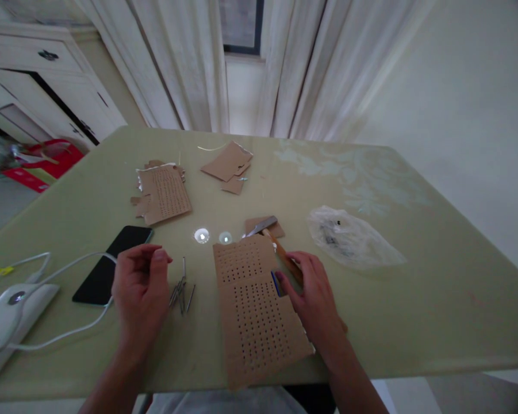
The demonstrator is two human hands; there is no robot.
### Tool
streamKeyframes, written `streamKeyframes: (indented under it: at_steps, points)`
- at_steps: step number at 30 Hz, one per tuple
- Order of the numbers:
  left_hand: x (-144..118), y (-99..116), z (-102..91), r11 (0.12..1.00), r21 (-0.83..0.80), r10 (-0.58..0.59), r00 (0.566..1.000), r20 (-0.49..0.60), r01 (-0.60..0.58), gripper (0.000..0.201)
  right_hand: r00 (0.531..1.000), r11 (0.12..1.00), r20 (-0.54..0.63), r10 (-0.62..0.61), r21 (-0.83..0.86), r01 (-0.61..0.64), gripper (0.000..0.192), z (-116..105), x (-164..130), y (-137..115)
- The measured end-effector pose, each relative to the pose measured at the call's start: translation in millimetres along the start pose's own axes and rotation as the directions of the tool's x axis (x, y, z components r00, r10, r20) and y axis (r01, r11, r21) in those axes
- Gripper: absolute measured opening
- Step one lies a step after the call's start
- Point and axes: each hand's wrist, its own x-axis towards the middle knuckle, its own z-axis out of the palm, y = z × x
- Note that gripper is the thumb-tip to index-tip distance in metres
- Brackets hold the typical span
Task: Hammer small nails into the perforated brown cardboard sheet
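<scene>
1. The right hand point(314, 290) is closed around the wooden handle of a small metal-headed hammer point(271, 231), its head pointing to 11 o'clock, apparently ready for striking
2. At the hand's 9 o'clock lies the brown cardboard sheet punched with rows of holes point(254, 310), flat on the pale green table point(435, 310)
3. The left hand point(140, 287) pinches its fingertips together, perhaps on a nail, though I cannot tell
4. At its 3 o'clock lies a loose pile of grey steel nails point(181, 290), within easy reach; at 9 o'clock, a black phone point(112, 261)
</scene>
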Motion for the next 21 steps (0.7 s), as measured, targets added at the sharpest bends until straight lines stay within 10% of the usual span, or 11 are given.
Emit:
streamKeyframes:
  at_steps: [3,7,21]
  points:
    - [-1,-13,-25.2,0.994,0.082,0.05,0.978,0.203,-0.068,0.031,1.0,1.0,-0.002,-0.012,-0.015,0.012,0.03,1,0,1]
    - [-20,-26,-44.8,0.919,0.208,0.192,0.841,0.505,-0.335,0.043,1.0,0.999,0.0,-0.025,-0.03,0.025,0.032,2,-1,5]
    - [-16,-23,-6.0,0.835,0.417,0.104,0.848,0.519,-0.358,0.045,0.999,0.995,0.011,-0.054,-0.079,0.054,0.032,4,-3,9]
